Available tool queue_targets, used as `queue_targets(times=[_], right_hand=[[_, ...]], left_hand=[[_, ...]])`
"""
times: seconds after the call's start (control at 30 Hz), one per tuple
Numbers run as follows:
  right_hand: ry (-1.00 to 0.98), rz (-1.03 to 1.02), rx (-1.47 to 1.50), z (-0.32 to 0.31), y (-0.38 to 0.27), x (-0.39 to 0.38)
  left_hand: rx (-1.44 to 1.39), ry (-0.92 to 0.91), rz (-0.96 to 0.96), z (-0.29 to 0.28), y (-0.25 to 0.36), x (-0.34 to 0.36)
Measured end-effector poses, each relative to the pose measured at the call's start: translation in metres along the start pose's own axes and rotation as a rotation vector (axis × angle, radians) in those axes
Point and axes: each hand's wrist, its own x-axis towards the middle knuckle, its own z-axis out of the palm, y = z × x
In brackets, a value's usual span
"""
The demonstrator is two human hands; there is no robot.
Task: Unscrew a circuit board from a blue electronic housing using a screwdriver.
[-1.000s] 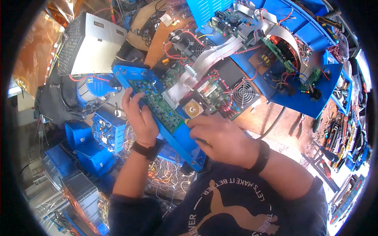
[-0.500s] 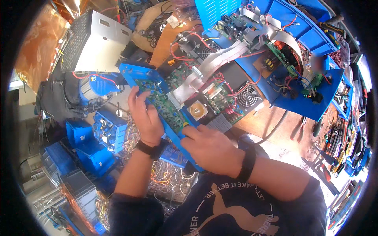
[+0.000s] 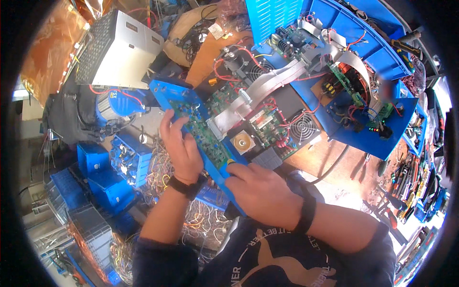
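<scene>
My left hand (image 3: 182, 153) grips the long edge of a blue metal panel (image 3: 162, 94) from the left, fingers curled over it. The panel is tilted and carries a green circuit board (image 3: 201, 131). My right hand (image 3: 258, 193) is closed at the panel's lower end around a small yellow-tipped tool (image 3: 230, 162), mostly hidden by the fingers. A grey ribbon cable (image 3: 267, 81) runs from the board across an opened electronic unit with a round gold component (image 3: 242, 141), red wires and a fan grille (image 3: 302, 128).
A silver-cased unit (image 3: 119, 48) is upper left, blue bins (image 3: 107, 189) and tangled wires (image 3: 158, 167) lower left. A blue plate with electronics (image 3: 387, 138) sits right, beside pliers (image 3: 363, 165) and many tools (image 3: 406, 191) on the wooden bench (image 3: 320, 158).
The bench, panel and unit have shifted slightly down and right in view. My right hand has moved a little lower with the panel, still closed on the tool; my left hand keeps its grip.
</scene>
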Motion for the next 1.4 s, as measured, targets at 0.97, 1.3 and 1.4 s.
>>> queue_targets(times=[0.97,1.3,1.4], right_hand=[[-0.005,0.040,-0.023,0.022,-0.005,0.021],[-0.037,0.056,-0.025,0.017,-0.006,0.028],[-0.120,0.046,-0.046,0.014,0.001,0.029]], left_hand=[[0.024,-0.046,-0.017,-0.002,0.004,0.000],[0.012,-0.061,0.003,-0.003,0.006,0.000],[0.020,-0.068,-0.027,-0.005,0.005,0.000]])
